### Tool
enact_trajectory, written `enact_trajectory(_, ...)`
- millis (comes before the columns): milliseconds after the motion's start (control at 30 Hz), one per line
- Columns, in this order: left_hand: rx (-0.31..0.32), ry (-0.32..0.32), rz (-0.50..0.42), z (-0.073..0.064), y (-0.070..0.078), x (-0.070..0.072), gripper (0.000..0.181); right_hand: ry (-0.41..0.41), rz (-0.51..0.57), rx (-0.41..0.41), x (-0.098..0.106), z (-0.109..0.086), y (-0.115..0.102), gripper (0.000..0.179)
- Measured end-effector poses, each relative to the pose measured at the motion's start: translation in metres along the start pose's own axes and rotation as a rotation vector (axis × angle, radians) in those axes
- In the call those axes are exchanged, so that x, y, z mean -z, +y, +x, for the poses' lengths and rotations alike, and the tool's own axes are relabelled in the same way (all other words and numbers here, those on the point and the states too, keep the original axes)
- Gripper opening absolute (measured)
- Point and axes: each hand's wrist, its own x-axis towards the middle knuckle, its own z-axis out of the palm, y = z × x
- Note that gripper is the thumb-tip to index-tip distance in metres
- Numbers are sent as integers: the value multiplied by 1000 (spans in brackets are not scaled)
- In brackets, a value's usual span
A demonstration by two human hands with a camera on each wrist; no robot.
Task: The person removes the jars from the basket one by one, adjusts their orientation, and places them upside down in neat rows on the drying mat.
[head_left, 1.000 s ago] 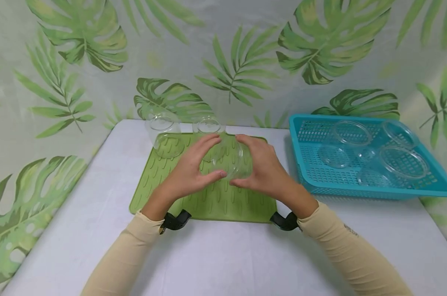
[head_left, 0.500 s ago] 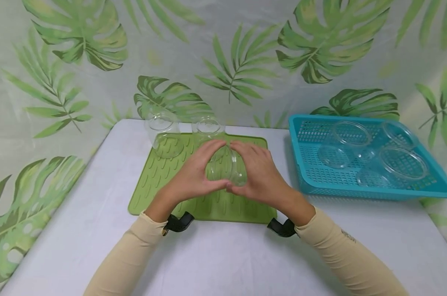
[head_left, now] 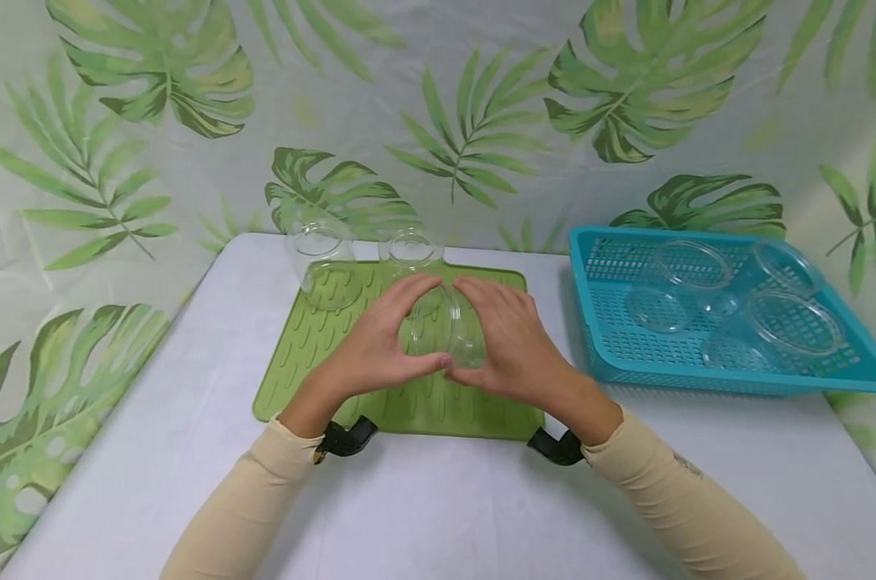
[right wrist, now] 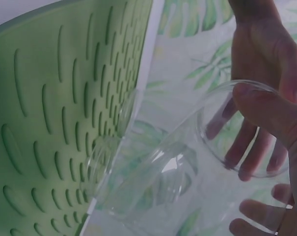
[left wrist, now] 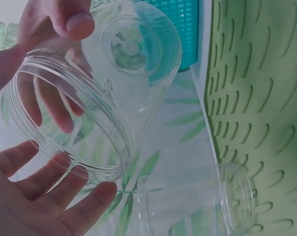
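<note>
The left grip and right grip curl round the jar between them, over the mat, probably because one would steady its wide, smooth body poorly; two more jars stand beyond.

The held jar blocks the middle, two standing jars the far left, apparently gapped; the basket bars the right. The near table allows passage.
</note>
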Motion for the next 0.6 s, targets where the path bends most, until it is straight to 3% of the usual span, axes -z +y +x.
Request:
enact_trajectory(333,-47,52,4,-13,3,8,87,-14,29,-9,5,-18,16,107)
enact_trajectory(600,-41,38,-43,-30,4,11,88,-70,147,19,4,-36,25,108)
